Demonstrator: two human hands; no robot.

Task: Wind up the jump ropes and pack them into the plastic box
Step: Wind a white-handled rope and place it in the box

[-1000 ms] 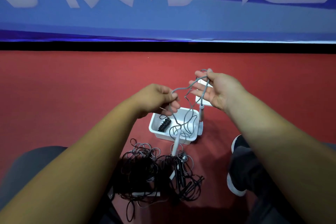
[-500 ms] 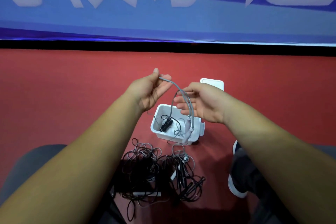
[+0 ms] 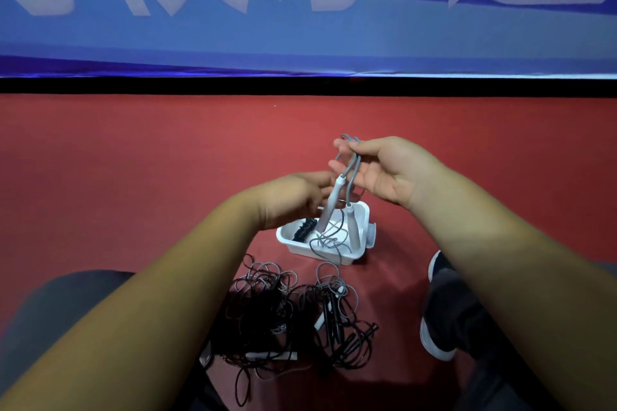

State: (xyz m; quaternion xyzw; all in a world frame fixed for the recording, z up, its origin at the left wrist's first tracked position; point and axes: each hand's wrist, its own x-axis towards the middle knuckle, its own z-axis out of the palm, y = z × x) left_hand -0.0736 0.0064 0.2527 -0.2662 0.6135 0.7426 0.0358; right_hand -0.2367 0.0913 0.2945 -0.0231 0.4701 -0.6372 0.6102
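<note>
While loops hang from right hand: thumb and forefinger pinch grey jump rope.
Left hand: grasps its white handle.
Risk: trailing slack snags plastic box rim; pinched loops slip undone.

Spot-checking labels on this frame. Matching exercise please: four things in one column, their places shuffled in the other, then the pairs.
1 grey jump rope
2 white plastic box
3 wound black rope
4 tangled rope pile

A inside the box, left side
B on the red floor, nearest the person
C hanging from the right hand
D on the floor, just beyond the pile

Pairs: 1-C, 2-D, 3-A, 4-B
</note>
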